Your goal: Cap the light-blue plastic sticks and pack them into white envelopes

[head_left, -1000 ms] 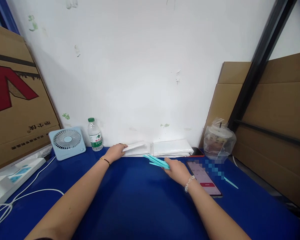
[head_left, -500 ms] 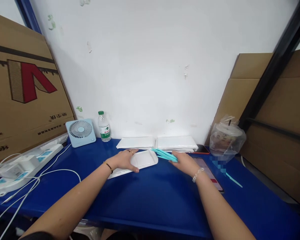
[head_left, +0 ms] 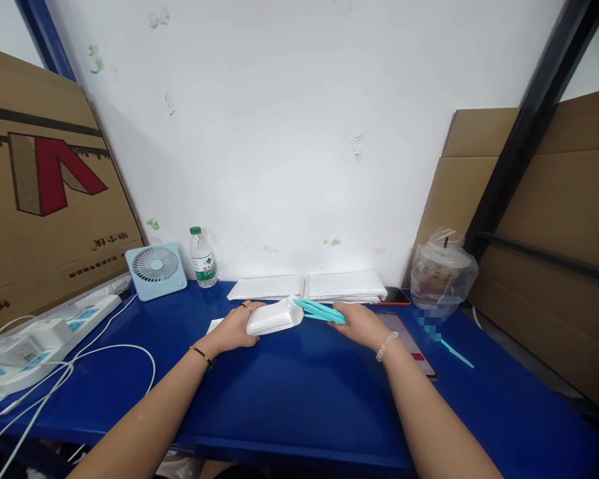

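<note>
My left hand (head_left: 238, 326) is closed around a white bubble mailer (head_left: 275, 318), squeezing its sides so that it bulges, with its mouth to the right. Between the fingers of my right hand (head_left: 357, 324) is a bundle of slim teal plastic sticks (head_left: 315, 310). Their left tips are at the mailer's mouth; whether any have entered it I cannot tell. One similar teal stick (head_left: 456, 353) lies on the blue table at the right, its upper part blurred out. Behind my hands, by the wall, lie two stacks of white mailers (head_left: 347, 285), (head_left: 265, 287).
A light-blue fan (head_left: 156, 269) and a water bottle (head_left: 202, 258) stand at the back left, near a power strip (head_left: 40, 352) with loose white cables. A phone (head_left: 409, 342) lies beside my right wrist. A bagged drink cup (head_left: 442, 276) and cardboard (head_left: 472, 179) are at the right.
My left hand has gripped the mailer, which was lying flat under it, and now lifts and bulges it. My right hand has brought the teal sticks up to the mailer's mouth.
</note>
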Tool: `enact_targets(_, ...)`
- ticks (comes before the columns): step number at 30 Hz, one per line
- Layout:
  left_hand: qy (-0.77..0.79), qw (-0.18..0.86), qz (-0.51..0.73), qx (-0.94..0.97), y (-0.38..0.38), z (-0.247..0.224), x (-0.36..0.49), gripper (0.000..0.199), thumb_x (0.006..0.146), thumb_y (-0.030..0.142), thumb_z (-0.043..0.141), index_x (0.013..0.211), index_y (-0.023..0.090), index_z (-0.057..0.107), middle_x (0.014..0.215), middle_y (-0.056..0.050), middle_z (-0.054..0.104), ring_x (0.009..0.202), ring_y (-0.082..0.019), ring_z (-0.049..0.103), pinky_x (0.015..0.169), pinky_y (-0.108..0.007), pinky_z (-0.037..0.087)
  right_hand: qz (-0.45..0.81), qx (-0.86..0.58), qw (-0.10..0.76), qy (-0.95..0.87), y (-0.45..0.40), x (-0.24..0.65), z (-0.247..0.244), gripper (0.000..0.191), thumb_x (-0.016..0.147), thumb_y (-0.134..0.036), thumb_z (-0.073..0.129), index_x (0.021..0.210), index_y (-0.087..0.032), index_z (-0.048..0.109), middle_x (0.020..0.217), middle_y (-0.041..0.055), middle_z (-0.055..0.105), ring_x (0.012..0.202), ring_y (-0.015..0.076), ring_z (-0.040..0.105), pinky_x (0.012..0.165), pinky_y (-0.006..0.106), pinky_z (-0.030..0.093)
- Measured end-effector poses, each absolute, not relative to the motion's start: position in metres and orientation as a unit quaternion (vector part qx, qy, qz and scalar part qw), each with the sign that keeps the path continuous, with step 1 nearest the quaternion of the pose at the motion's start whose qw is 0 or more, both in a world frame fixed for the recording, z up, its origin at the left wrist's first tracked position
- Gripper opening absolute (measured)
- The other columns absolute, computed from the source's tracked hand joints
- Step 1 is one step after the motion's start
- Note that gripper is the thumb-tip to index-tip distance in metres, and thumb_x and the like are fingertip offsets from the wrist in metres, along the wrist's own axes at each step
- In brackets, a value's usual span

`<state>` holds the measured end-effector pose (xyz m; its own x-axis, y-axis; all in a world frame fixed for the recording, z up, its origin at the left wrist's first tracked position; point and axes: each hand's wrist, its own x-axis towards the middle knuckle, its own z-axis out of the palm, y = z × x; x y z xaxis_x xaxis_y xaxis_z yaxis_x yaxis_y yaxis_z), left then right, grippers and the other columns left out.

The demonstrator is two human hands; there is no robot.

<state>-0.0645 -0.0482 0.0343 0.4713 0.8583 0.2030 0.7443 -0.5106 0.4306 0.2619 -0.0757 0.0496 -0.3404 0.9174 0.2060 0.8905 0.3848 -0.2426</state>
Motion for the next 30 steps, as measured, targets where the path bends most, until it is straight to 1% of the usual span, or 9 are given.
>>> enact_targets(3,0.447,0.122,0.232,0.855,-0.055,0.035,-0.064,0.061,0.061,0.019,0.059,0.12,0.021,0.047,0.109,-0.006,0.056,0.1,-0.023,0.055,0.088,-0.03,0.043,-0.002,-0.571,0.111,-0.813,-0.074,0.26,0.046,0.02,0.08,-0.038,0.055,0.092,-0.022,0.059,0.086,0.0072,0.067,0.077,0.023,0.061,0.059,0.025,0.033)
enact_targets(8,0.432,0.071,0.231,0.869,-0.059,0.04,-0.058,0.06,0.061,0.015,0.057,0.12,0.022,0.048,0.109,-0.006,0.054,0.101,-0.023,0.052,0.088,-0.031,0.041,-0.032,-0.588,0.083,-0.804,-0.076,0.261,0.047,0.019,0.079,-0.036,0.057,0.091,-0.021,0.058,0.084,0.0087,0.066,0.075,0.0244,0.061,0.059,0.027,0.034)
enact_targets(10,0.43,0.048,0.228,0.872,-0.06,0.042,-0.055,0.061,0.061,0.013,0.057,0.12,0.022,0.048,0.109,-0.006,0.054,0.103,-0.024,0.051,0.089,-0.033,0.039,-0.014,-0.588,0.119,-0.8,-0.081,0.262,0.054,0.016,0.079,-0.033,0.057,0.088,-0.02,0.058,0.081,0.0073,0.066,0.074,0.0227,0.06,0.059,0.026,0.034)
enact_targets(14,0.414,0.008,0.295,0.861,-0.067,0.045,-0.053,0.064,0.061,0.011,0.056,0.123,0.023,0.044,0.109,-0.006,0.053,0.102,-0.024,0.05,0.089,-0.036,0.039,0.087,-0.535,0.273,-0.795,-0.095,0.257,0.076,0.023,0.086,-0.041,0.046,0.084,-0.019,0.054,0.077,0.0023,0.062,0.069,0.0167,0.056,0.059,0.023,0.036)
enact_targets(16,0.405,-0.003,0.337,0.85,-0.072,0.045,-0.055,0.064,0.061,0.011,0.057,0.122,0.023,0.043,0.109,-0.006,0.052,0.102,-0.025,0.05,0.088,-0.037,0.04,0.114,-0.505,0.294,-0.804,-0.105,0.251,0.086,0.025,0.086,-0.043,0.045,0.082,-0.019,0.054,0.076,0.0011,0.062,0.068,0.016,0.055,0.059,0.023,0.036)
enact_targets(19,0.395,-0.015,0.394,0.83,-0.079,0.043,-0.061,0.061,0.06,0.012,0.058,0.118,0.024,0.045,0.11,-0.005,0.053,0.102,-0.024,0.05,0.087,-0.037,0.041,0.08,-0.512,0.237,-0.822,-0.118,0.242,0.099,0.018,0.084,-0.037,0.049,0.087,-0.02,0.057,0.078,0.0017,0.064,0.07,0.0168,0.058,0.059,0.023,0.035)
enact_targets(23,0.383,-0.044,0.457,0.802,-0.086,0.039,-0.071,0.055,0.062,0.013,0.06,0.114,0.024,0.047,0.106,-0.004,0.055,0.099,-0.023,0.052,0.087,-0.038,0.042,-0.048,-0.563,0.131,-0.814,-0.131,0.237,0.112,0.018,0.083,-0.033,0.05,0.096,-0.022,0.056,0.085,0.0053,0.067,0.075,0.0206,0.061,0.058,0.025,0.033)
enact_targets(27,0.372,-0.073,0.472,0.796,-0.088,0.038,-0.077,0.056,0.061,0.015,0.062,0.114,0.024,0.047,0.107,-0.004,0.055,0.098,-0.023,0.052,0.086,-0.038,0.042,-0.152,-0.569,0.048,-0.806,-0.143,0.231,0.133,0.016,0.08,-0.027,0.052,0.095,-0.021,0.054,0.082,0.0074,0.068,0.074,0.0235,0.063,0.059,0.027,0.033)
enact_targets(30,0.376,-0.093,0.472,0.792,-0.091,0.039,-0.076,0.056,0.061,0.016,0.062,0.114,0.023,0.047,0.107,-0.005,0.055,0.096,-0.023,0.053,0.084,-0.037,0.044,-0.184,-0.551,0.027,-0.814,-0.153,0.224,0.153,0.013,0.08,-0.024,0.051,0.092,-0.021,0.052,0.078,0.0068,0.067,0.07,0.0225,0.062,0.058,0.027,0.033)
